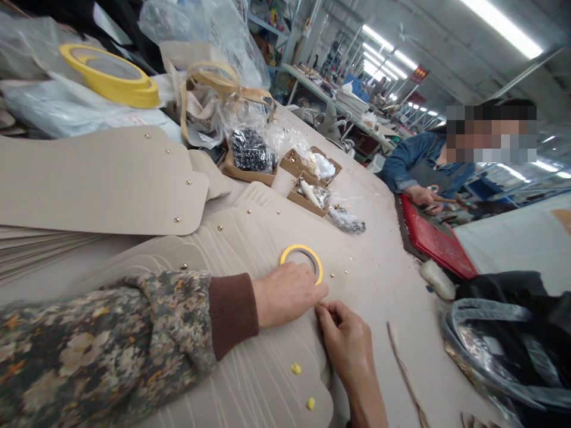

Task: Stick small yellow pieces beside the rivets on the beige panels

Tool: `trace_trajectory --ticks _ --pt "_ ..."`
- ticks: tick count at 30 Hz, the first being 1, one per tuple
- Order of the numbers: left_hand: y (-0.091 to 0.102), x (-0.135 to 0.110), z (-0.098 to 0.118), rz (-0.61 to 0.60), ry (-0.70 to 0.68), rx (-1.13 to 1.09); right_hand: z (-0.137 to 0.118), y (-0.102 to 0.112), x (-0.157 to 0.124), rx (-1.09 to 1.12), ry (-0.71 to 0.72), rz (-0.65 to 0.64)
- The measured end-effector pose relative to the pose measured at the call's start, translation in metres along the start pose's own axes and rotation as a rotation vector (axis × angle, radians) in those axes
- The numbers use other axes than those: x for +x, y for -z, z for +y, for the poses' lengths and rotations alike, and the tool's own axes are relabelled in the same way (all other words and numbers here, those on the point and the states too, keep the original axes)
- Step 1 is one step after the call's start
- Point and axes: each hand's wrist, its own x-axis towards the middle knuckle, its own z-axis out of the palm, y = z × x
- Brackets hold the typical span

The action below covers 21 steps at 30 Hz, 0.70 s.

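A roll of yellow tape (319, 266) is in my left hand (289, 294), whose fingers curl over its near side. Close beside it, my right hand (350, 339) pinches with thumb and forefinger at the edge of the beige panels; what lies between these fingertips is hidden. Both hands rest over a fanned stack of beige panels (250, 362) with small metal rivets near their edges. Two small yellow tape pieces (296, 369) stick to the panels near the front.
Another stack of beige panels (98, 178) lies at the left, below more yellow tape rolls (109, 80). Small cardboard boxes (307, 199) of hardware stand behind. A co-worker (423, 160) works at a red board (435, 238). Black plastic-wrapped goods (504, 351) lie at right.
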Motion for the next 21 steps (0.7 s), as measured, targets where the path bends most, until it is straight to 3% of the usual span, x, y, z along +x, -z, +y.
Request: trace_trajectory --ticks 6,10,16,21 --pt "0.002 -0.001 -0.001 0.000 0.001 0.012 0.016 0.003 -0.009 0.062 -0.060 0.107" --pt "0.001 -0.001 -0.001 0.007 -0.012 0.018 0.024 -0.002 -0.018 0.063 0.079 0.096" --pt "0.000 -0.002 -0.004 0.061 -0.050 -0.011 0.020 -0.017 -0.015 -0.121 0.177 0.221" --pt "0.003 -0.003 -0.007 0.074 -0.052 -0.027 0.014 -0.009 -0.009 -0.113 0.179 0.132"
